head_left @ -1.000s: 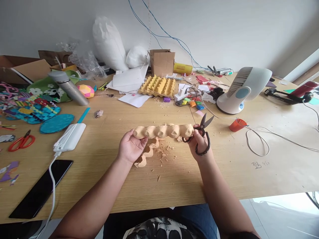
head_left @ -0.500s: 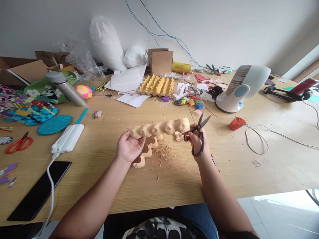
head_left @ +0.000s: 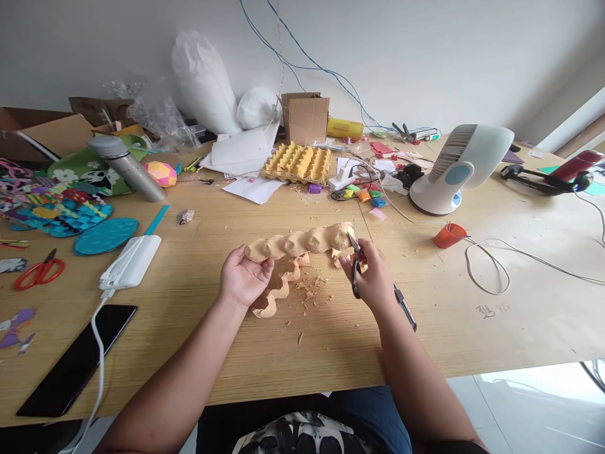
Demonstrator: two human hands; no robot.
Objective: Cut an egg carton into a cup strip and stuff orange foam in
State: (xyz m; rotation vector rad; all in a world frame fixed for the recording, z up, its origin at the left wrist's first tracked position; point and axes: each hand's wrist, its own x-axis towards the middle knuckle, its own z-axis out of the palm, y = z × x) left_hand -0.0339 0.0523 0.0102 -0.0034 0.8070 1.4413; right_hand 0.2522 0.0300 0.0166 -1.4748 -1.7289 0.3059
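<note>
Holding scissors (head_left: 355, 275) in right hand (head_left: 377, 275), seemingly against carton strip (head_left: 295, 243)

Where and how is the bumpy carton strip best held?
The strip is probably best held by its left end, from the left, as the left hand does: its shape is long and narrow, and the scissors in the right hand are at its right end.

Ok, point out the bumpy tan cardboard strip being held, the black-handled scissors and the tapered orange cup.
Bumpy tan cardboard strip (head_left: 293, 243): head view, middle bump.
Black-handled scissors (head_left: 356, 276): head view, handle.
Tapered orange cup (head_left: 446, 238): head view, side wall.
</note>
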